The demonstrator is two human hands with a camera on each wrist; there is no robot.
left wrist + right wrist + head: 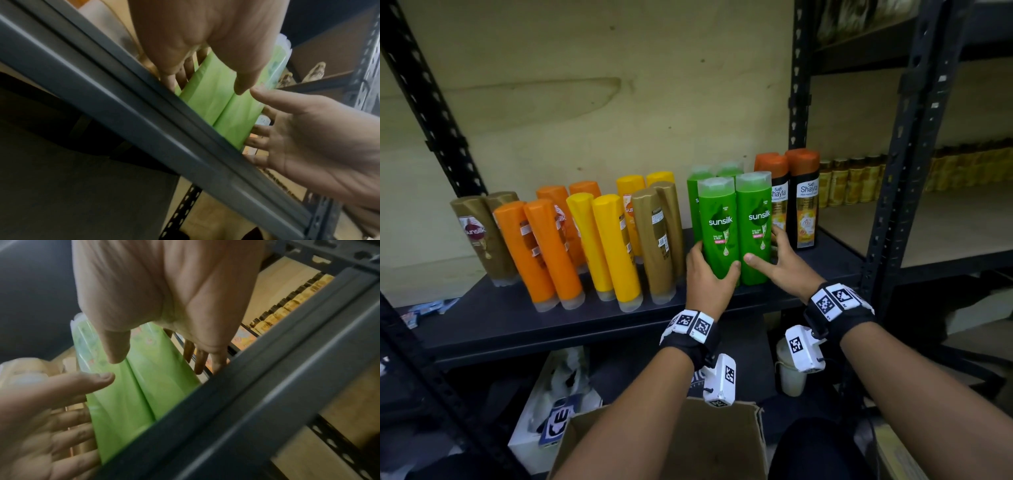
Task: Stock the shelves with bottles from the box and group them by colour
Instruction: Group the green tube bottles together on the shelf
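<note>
Two green Sunsilk bottles stand side by side at the front of the dark shelf, ahead of two more green ones. My left hand holds the left green bottle, thumb across its front and fingers along its left side. My right hand holds the right green bottle the same way from the right. In the left wrist view both bottles rise behind the shelf's edge between my hands. The right wrist view shows the pair with both thumbs on the fronts. The open cardboard box sits below my forearms.
Left of the green group stand brown, yellow, orange and more brown bottles. Black bottles with orange caps stand right beside my right fingers. A rack upright and a neighbouring shelf of gold jars lie to the right.
</note>
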